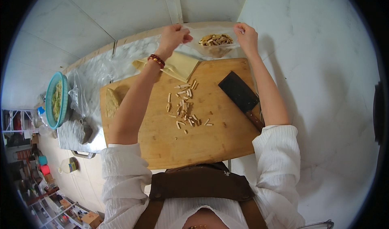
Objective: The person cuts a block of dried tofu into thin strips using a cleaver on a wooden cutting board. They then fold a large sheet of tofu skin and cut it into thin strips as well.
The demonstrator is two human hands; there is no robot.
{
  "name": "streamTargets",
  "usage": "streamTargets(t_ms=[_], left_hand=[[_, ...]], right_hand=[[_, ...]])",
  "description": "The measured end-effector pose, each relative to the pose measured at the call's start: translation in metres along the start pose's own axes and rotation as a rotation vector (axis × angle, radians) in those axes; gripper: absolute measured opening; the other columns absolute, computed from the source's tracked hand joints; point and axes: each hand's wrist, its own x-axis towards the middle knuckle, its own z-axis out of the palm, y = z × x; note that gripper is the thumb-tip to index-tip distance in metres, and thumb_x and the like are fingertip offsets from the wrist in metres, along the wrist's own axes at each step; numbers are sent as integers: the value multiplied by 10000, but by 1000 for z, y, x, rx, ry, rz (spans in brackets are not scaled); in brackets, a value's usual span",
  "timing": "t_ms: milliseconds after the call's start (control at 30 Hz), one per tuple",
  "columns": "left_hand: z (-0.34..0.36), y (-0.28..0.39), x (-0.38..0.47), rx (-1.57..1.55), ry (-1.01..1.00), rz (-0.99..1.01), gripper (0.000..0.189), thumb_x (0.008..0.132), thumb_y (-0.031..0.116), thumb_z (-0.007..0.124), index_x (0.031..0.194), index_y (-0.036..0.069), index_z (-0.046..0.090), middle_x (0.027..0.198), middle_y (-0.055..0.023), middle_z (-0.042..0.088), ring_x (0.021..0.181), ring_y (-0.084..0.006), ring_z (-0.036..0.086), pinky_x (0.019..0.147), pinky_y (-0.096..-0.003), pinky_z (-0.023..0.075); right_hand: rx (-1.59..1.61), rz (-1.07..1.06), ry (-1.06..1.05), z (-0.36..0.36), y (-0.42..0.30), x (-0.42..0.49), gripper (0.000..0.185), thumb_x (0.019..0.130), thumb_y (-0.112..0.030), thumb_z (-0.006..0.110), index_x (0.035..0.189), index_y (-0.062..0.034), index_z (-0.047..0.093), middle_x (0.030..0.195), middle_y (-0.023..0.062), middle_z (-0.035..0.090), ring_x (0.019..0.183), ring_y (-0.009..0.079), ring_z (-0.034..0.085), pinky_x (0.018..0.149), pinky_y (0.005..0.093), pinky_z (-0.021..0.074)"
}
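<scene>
At the far side of the counter, a clear plastic bag (pixel 194 45) is spread wide between my two hands. My left hand (pixel 176 37) pinches its left edge, and my right hand (pixel 246 37) grips the right edge. Inside the bag lies a heap of cut tofu-like strips (pixel 216 40). More loose strips (pixel 184 106) are scattered over the middle of the wooden cutting board (pixel 209 147). A cleaver (pixel 238 90) with a dark blade and wooden handle rests on the board's right side. Folded yellow sheets (pixel 179 66) overlap the board's back edge, below my left hand.
A pale yellow piece of food (pixel 112 102) sits at the board's left, partly behind my left forearm. Farther left are a turquoise basket (pixel 48 102) of shredded vegetables and a tied plastic bag (pixel 82 131). A tiled wall (pixel 316 77) rises close on the right.
</scene>
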Motion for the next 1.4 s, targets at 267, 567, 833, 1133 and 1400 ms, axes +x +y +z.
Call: streamTargets(t_ms=[267,567,833,1133,1400], left_hand=[[7,-94,-19,-44,137,84,225,889,195,600,966,-14,630,858,-58,676,754,-120,598,678,-258,468],[6,-197,-139,695,197,409,293,891,176,537,1118,-3,585,1204,-183,540,1114,-362,495,958,-423,394],[18,-181,-215,491,-229,272,392,881,138,547,1246,7,492,1279,-178,485,1180,-366,450,1017,-417,356],[11,-159,-227,584,3,412,329,862,104,603,1180,39,547,1259,-146,514,1092,-327,540,900,-388,459],[32,-98,-167,470,236,330,516,820,260,692,1217,19,468,1134,-156,502,937,-277,569,798,-380,480]], right_hand=[[-85,-113,61,16,37,-27,190,794,-69,638,974,-9,625,912,134,653,896,298,633,779,379,494],[94,-17,-418,91,19,-181,258,896,-129,544,1122,-5,547,1132,192,568,1048,342,556,866,389,448],[277,-127,-532,103,-9,-279,259,934,-136,488,1160,-21,541,1158,181,559,1100,363,519,930,387,424],[-110,3,48,63,13,-111,362,831,-203,641,1090,17,516,1078,233,539,854,333,597,702,423,476],[-481,284,-11,86,59,13,606,796,-366,692,1144,75,465,1182,251,507,1014,397,563,777,426,481]])
